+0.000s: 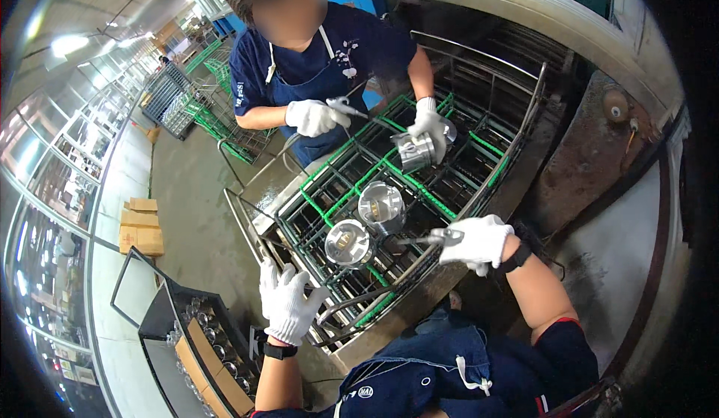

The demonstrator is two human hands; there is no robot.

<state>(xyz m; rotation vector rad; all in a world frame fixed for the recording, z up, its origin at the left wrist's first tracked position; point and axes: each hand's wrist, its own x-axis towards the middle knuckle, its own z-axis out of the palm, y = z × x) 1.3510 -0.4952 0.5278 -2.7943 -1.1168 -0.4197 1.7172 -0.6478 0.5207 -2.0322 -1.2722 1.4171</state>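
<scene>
My left hand [290, 302], in a white knit glove, is raised beside the near left corner of a wire rack with green-coated bars [327, 216]. Its fingers are apart and nothing is in them. My right hand [477, 246], gloved the same way, grips a grey air blow gun [449, 235] over the rack's near right side. The thin nozzle points left toward two shiny metal pistons. One piston [348, 244] sits nearest my left hand; the other piston [380, 207] stands just beyond it, tilted. Both show their round crowns.
Across the rack, a co-worker [322, 81] holds another blow gun [346, 106] and a piston [416, 152]. Metal rails [517, 70] surround the rack. At lower left is a black cart [161, 343] with several metal parts and cardboard dividers. Cardboard boxes [141, 227] stand by the wall.
</scene>
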